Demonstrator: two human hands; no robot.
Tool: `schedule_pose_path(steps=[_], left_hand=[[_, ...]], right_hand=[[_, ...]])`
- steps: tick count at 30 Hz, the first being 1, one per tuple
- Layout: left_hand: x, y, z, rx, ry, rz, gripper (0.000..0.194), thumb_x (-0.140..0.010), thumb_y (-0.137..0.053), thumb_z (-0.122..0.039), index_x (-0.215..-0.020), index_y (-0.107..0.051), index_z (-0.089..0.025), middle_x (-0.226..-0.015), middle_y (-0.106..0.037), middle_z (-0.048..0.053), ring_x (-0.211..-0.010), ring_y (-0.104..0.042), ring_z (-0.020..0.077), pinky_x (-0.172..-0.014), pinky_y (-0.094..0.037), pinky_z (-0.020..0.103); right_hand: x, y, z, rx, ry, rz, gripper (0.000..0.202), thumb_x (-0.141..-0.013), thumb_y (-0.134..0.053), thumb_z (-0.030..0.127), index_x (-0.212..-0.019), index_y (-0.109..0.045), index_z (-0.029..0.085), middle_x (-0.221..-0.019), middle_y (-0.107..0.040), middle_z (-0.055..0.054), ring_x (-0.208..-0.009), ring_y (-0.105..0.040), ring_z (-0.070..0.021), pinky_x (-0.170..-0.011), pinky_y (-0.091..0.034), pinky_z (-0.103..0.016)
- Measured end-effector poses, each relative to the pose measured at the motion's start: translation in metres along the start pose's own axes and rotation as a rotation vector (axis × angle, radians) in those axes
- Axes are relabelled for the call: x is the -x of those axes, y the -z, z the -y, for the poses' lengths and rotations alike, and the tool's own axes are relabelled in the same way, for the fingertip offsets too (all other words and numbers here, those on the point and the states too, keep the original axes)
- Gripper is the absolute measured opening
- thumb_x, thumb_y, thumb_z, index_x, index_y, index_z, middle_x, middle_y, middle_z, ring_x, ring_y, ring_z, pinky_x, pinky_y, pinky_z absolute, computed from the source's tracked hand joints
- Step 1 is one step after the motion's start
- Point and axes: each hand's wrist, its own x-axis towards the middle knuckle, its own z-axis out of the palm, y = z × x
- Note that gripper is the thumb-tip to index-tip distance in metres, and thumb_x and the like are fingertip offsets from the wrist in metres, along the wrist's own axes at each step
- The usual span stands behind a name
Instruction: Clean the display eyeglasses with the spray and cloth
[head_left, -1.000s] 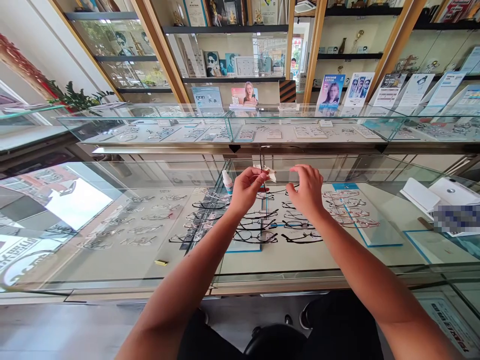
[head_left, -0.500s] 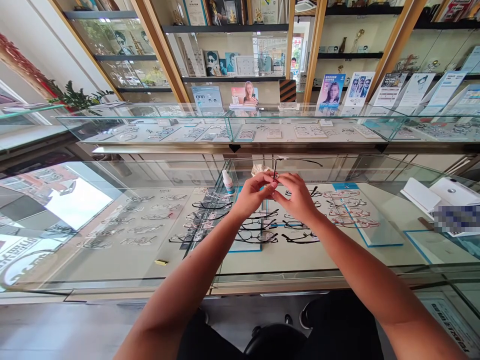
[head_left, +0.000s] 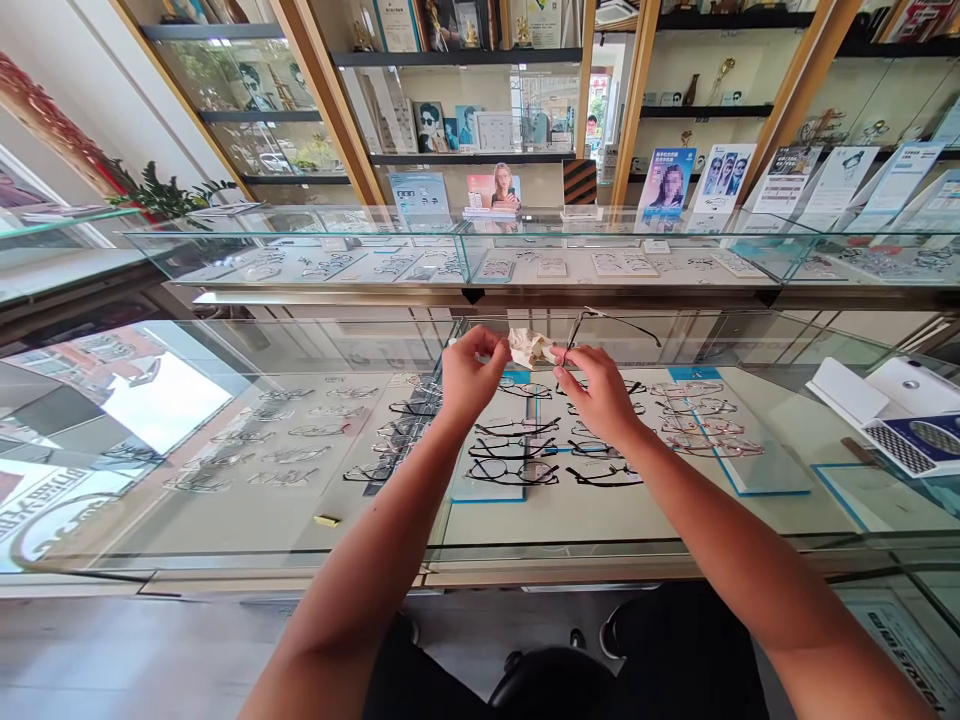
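Note:
My right hand (head_left: 598,388) grips a dark pair of eyeglasses (head_left: 594,312) by thumb and fingers, over the glass display counter (head_left: 375,548). One thin temple of the glasses sticks out to the right; their front is mostly hidden. To the left, my left hand (head_left: 472,372) is apart from the glasses, its fingers curled in a pinch; whatever may be in them is hidden. Between both hands lies a crumpled cream cloth or tissue (head_left: 531,347). Only a sliver of a white bottle shows behind my left hand.
Rows of eyeglasses (head_left: 514,470) lie on trays beneath the glass. At the right sits an opened white box (head_left: 892,400). A small yellow piece (head_left: 327,520) is at front left. Across stands another glass showcase (head_left: 330,290), with cards on top.
My left hand has let go of the glasses and moved left, in front of the white bottle. My right hand has shifted slightly right with the glasses, and the crumpled cloth or tissue shows more.

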Motion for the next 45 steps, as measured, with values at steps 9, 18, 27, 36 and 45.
schedule_pose_path(steps=[9, 18, 27, 36, 45], left_hand=[[-0.025, 0.031, 0.022, -0.384, 0.192, -0.153, 0.016, -0.092, -0.065, -0.032, -0.077, -0.061, -0.025, -0.074, -0.078, 0.002, -0.072, -0.071, 0.0217, -0.076, -0.048, 0.034], [-0.033, 0.042, 0.036, -0.587, 0.288, -0.177, 0.015, -0.09, -0.069, -0.03, -0.076, -0.065, -0.025, -0.078, -0.076, 0.004, -0.077, -0.067, 0.025, -0.073, -0.042, 0.036], [-0.033, 0.039, 0.055, -0.643, 0.301, -0.033, 0.03, -0.092, -0.076, -0.036, -0.116, -0.061, -0.025, -0.132, -0.078, 0.015, -0.123, -0.073, 0.0346, -0.103, -0.054, 0.044], [-0.033, 0.041, 0.076, -0.75, 0.384, 0.234, 0.035, -0.08, -0.086, -0.038, -0.095, -0.057, -0.026, -0.115, -0.082, 0.021, -0.119, -0.077, 0.0456, -0.094, -0.057, 0.05], [-0.039, 0.037, 0.059, -0.108, 0.37, 0.119, 0.033, -0.09, -0.075, -0.045, -0.112, -0.061, -0.025, -0.111, -0.075, 0.011, -0.11, -0.076, 0.0313, -0.094, -0.063, 0.045]], right_hand=[[0.001, 0.004, 0.001, 0.039, -0.009, 0.013, 0.027, -0.112, -0.061, 0.034, -0.133, -0.079, 0.028, -0.12, -0.085, -0.01, -0.113, -0.075, -0.0337, -0.106, -0.057, -0.054], [0.0, 0.005, 0.002, 0.045, 0.006, 0.0, 0.027, -0.113, -0.059, 0.034, -0.131, -0.078, 0.027, -0.12, -0.085, -0.011, -0.112, -0.075, -0.0333, -0.105, -0.057, -0.054], [0.0, 0.005, 0.002, 0.055, -0.008, 0.011, 0.03, -0.114, -0.056, 0.037, -0.129, -0.08, 0.027, -0.117, -0.085, -0.01, -0.109, -0.073, -0.0335, -0.103, -0.055, -0.053], [0.0, 0.007, 0.005, 0.047, -0.014, 0.026, 0.035, -0.117, -0.051, 0.044, -0.126, -0.081, 0.029, -0.12, -0.086, -0.01, -0.111, -0.072, -0.0338, -0.103, -0.054, -0.053], [-0.001, 0.008, 0.006, 0.05, -0.016, 0.004, 0.031, -0.117, -0.051, 0.039, -0.121, -0.081, 0.028, -0.118, -0.086, -0.009, -0.108, -0.071, -0.0329, -0.101, -0.053, -0.052]])
